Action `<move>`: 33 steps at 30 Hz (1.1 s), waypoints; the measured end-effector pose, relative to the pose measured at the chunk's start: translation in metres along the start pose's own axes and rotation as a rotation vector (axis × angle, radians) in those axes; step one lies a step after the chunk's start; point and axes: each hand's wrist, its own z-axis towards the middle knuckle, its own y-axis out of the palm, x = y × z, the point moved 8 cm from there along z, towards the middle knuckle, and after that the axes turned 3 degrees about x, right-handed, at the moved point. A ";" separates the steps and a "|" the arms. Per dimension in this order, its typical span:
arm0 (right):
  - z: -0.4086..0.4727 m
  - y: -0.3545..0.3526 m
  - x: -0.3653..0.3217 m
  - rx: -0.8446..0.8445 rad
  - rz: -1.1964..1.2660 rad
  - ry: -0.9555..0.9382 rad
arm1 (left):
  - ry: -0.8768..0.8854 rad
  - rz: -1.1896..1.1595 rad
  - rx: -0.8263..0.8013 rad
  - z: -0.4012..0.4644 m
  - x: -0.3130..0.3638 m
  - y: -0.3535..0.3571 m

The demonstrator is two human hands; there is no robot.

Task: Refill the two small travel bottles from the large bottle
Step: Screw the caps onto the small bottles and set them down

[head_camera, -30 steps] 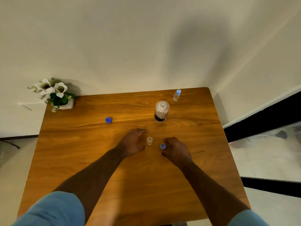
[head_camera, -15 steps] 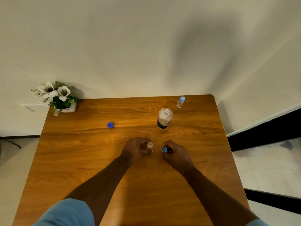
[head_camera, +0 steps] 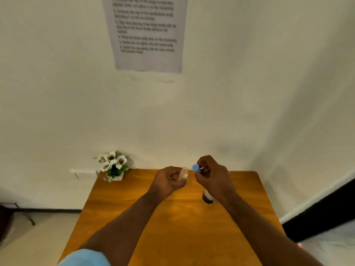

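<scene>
the small clear travel bottle (head_camera: 184, 173) is held up above the far part of the wooden table (head_camera: 184, 223), upright or nearly so, its open neck at the top and uncapped; the left hand (head_camera: 169, 182) grips it, fingers curled round the body so that only the neck and shoulder show; just to the right of it, apart by a narrow gap, is the light blue cap (head_camera: 196, 168), pinched between the thumb and fingertips of the right hand (head_camera: 212, 178), the cap's side turned toward the bottle's neck at about the same height; the cap and the neck do not touch; behind and below the right hand stands the large bottle (head_camera: 207, 196) on the table, mostly hidden by that hand and wrist, its dark base and pale lower body showing; whether it is capped cannot be told; both forearms reach in from the near edge, a light blue sleeve (head_camera: 84, 259) at the lower left; at the far left corner of the table sits a small white pot of white flowers (head_camera: 113, 166) against the wall; on the wall above hangs a printed sheet of paper (head_camera: 147, 33), its lines too blurred to read.
</scene>
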 end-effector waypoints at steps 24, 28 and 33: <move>0.093 -0.094 -0.300 -0.221 -0.672 -0.419 | 0.418 -0.082 0.082 0.004 0.248 -0.120; 0.101 -0.109 -0.297 -0.185 -0.735 -0.347 | 0.436 -0.044 0.100 0.003 0.261 -0.113; 0.109 -0.132 -0.298 -0.122 -0.631 -0.356 | 0.439 -0.090 0.100 0.002 0.272 -0.103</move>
